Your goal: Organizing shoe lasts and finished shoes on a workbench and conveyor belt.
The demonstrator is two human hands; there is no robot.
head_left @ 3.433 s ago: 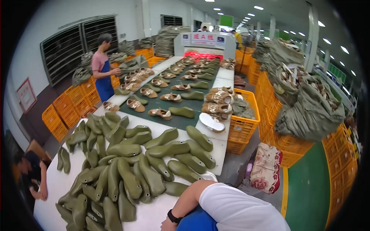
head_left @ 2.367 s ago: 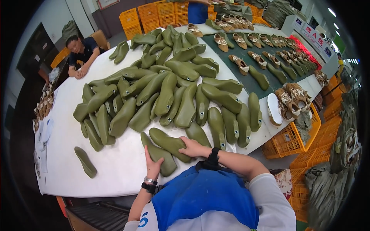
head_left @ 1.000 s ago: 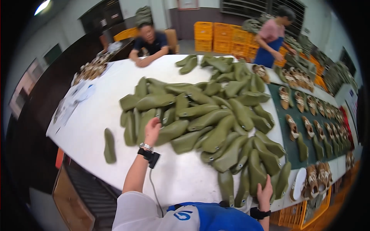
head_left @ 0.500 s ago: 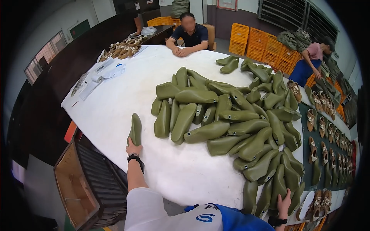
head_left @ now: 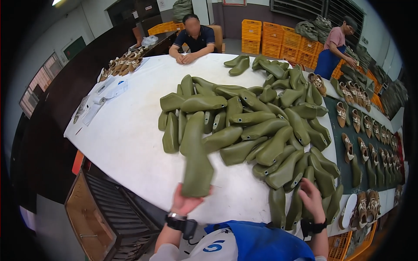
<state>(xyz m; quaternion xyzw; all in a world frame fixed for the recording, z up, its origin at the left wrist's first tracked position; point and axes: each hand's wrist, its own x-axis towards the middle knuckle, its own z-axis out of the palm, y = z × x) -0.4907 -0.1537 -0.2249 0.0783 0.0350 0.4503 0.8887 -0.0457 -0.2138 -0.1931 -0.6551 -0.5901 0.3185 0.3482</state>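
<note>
My left hand (head_left: 186, 201) grips a green shoe last (head_left: 198, 167) by its wide heel end, with the toe tilted up and away over the white table. It is slightly blurred and covers part of the pile behind. My right hand (head_left: 311, 199) holds nothing and has its fingers apart and a little bent, just over the near right lasts; whether it touches one I cannot tell. A big heap of green shoe lasts (head_left: 254, 119) covers the middle and right of the white tabletop (head_left: 130, 117). A separate pair of lasts (head_left: 238, 65) lies at the far edge.
Brown shoes in rows (head_left: 361, 122) stand on a green surface to the right. Papers (head_left: 100, 98) and more shoes (head_left: 124, 65) are at the far left. One person (head_left: 196, 41) sits across the table; another (head_left: 333, 52) stands far right near orange crates (head_left: 272, 39). A slatted box (head_left: 113, 213) is lower left.
My left hand has brought a last from the left side of the table toward the middle and nearer me. My right hand has let go of the last at the near right and opened.
</note>
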